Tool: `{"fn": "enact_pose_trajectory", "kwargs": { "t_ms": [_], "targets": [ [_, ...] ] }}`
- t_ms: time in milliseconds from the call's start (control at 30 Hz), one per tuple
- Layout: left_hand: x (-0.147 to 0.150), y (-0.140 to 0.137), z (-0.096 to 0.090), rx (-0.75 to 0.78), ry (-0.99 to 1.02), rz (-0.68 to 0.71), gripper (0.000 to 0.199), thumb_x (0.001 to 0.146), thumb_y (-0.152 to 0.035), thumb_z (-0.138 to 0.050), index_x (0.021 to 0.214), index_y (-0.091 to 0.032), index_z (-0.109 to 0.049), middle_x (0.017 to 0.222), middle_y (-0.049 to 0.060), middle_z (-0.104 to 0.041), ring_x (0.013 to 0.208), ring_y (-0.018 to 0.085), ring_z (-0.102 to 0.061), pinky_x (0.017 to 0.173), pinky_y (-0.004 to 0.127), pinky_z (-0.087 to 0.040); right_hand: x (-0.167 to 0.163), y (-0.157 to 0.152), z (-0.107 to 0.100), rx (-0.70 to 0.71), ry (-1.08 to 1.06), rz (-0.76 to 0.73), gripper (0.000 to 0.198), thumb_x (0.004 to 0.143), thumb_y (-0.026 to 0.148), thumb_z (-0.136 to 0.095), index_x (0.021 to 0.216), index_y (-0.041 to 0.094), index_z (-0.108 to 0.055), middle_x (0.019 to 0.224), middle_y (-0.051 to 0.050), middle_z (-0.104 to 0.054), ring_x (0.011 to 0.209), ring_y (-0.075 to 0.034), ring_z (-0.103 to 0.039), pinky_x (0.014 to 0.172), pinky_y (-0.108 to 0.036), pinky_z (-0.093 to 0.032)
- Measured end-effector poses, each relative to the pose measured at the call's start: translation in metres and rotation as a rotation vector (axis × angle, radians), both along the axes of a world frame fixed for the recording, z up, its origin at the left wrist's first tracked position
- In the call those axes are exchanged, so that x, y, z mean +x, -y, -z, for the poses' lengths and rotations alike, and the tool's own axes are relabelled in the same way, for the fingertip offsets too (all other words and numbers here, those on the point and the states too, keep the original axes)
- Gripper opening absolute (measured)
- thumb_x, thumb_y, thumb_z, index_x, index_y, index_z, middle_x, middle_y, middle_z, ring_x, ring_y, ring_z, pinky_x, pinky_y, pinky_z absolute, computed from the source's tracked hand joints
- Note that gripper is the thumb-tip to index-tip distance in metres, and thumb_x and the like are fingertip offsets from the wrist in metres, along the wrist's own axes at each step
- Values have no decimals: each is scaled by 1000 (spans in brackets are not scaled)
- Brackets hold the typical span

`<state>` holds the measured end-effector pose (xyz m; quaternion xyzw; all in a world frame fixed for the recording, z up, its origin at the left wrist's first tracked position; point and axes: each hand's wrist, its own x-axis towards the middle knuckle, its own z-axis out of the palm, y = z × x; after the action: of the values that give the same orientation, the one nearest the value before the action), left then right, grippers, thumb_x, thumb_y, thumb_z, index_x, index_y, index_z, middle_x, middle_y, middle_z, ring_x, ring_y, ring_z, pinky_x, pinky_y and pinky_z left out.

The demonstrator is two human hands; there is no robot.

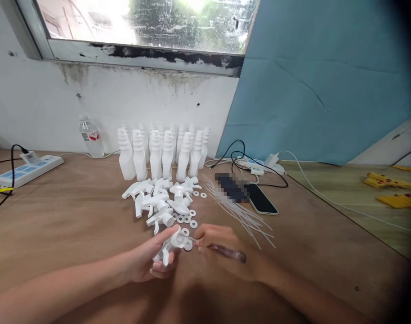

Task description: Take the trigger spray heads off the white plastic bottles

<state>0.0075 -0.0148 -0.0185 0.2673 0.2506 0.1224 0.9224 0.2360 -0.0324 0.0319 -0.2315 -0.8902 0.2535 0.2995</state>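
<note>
My left hand (160, 258) is closed around a white trigger spray head (171, 245), its round collar turned toward the right. Between the fingers of my right hand (219, 245) is a slim screwdriver-like tool (228, 253) with a dark, see-through handle. Its thin tip points left at the collar's opening; whether it touches inside cannot be seen. White ring washers (193, 224) lie just beyond my hands, some right behind the collar. A loose pile of trigger spray heads (154, 200) lies farther back.
White bottles (154, 155) without tops stand in rows near the wall. Thin white tubes (246, 216) are spread on the right, beside a phone (263, 199). Power strips (33, 170) with cables lie left and right. A clear drink bottle (91, 137) stands at the back.
</note>
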Motion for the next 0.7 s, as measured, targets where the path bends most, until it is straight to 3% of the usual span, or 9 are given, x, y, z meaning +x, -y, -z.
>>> {"fn": "enact_pose_trajectory", "kwargs": {
  "t_ms": [133, 200, 267, 367, 433, 700],
  "targets": [
    [-2, -2, 2, -33, -1, 61, 70, 91, -62, -31, 50, -11, -55, 29, -4, -30, 23, 2, -13, 26, 15, -5, -2, 0, -2, -548, -328, 41, 22, 91, 27, -55, 73, 14, -52, 82, -6, -64, 68, -12, -62, 61, -24, -49],
    [-2, -2, 1, -43, -15, 59, 69, 90, -63, -34, 48, -11, -53, 29, -4, -30, 23, 2, -13, 25, 15, -5, -3, 0, 1, -594, -380, 21, 21, 91, 26, -54, 74, 14, -51, 83, -7, -65, 67, -12, -62, 60, -24, -50],
    [0, -2, 0, -29, -18, 36, 69, 89, -64, -35, 49, -11, -54, 29, -5, -29, 23, 2, -14, 25, 14, -5, -1, -1, 3, -389, -298, 21, 18, 92, 22, -53, 76, 14, -53, 82, -6, -64, 68, -10, -60, 62, -22, -48],
    [1, -1, -2, -2, -20, 9, 68, 90, -63, -35, 51, -11, -55, 29, -5, -28, 24, 2, -15, 26, 13, -7, 3, -2, 8, 129, -126, -26, 15, 92, 15, -49, 78, 14, -55, 81, -5, -62, 69, -9, -53, 62, -20, -41],
    [2, -1, -2, 8, -43, 14, 68, 90, -63, -34, 51, -11, -55, 29, -5, -28, 24, 2, -15, 27, 13, -8, 3, -2, 11, 351, -78, -47, 15, 92, 13, -46, 77, 15, -52, 79, -5, -60, 66, -9, -49, 61, -20, -38],
    [3, 0, -2, -7, -5, 12, 68, 93, -60, -31, 53, -10, -55, 30, -6, -25, 26, 2, -12, 29, 13, -8, -8, 3, 10, 634, 132, -69, 31, 95, 16, -33, 64, 18, -40, 63, -2, -44, 58, -14, -33, 53, -26, -25]
  ]
}}
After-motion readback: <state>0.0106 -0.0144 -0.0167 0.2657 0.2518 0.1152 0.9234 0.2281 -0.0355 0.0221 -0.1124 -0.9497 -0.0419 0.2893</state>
